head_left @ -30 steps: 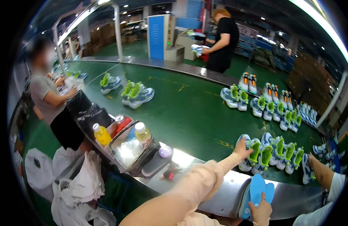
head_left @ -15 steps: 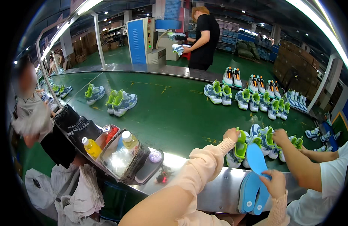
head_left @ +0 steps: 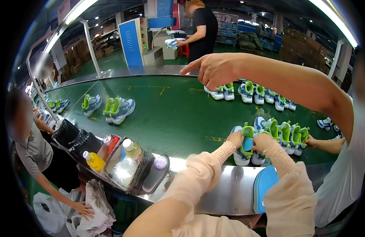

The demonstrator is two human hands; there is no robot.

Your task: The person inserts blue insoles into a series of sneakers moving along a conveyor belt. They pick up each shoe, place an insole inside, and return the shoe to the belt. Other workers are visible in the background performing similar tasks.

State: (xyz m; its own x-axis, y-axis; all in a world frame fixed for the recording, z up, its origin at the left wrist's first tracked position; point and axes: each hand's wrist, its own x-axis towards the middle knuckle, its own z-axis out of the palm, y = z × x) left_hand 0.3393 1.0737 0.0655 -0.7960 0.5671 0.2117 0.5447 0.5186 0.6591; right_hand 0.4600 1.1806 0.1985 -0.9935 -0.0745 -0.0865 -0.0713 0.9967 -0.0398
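A sneaker [head_left: 241,159] in white and blue-grey with a lime green lining stands at the belt's near edge. My left hand [head_left: 235,139] is closed on its collar from the left. In my right hand [head_left: 263,142] is a light blue insole [head_left: 248,143], pushed partly into the shoe's opening; its front end is hidden inside. Against the right side of this shoe stands its neighbour [head_left: 258,158], partly covered by my right hand. Below my right wrist, a stack of blue insoles [head_left: 265,182] lies on the metal edge.
On the right, a co-worker's arm [head_left: 285,73] stretches across with a finger pointing left; their other hand [head_left: 309,141] is at a row of sneakers [head_left: 285,132]. More sneakers [head_left: 119,110] stand on the green belt [head_left: 170,110]. A box [head_left: 125,170] with bottles sits left.
My right hand has moved up from the stack and brought the insole into the shoe. The co-worker's arm has risen across the belt. The view has shifted slightly.
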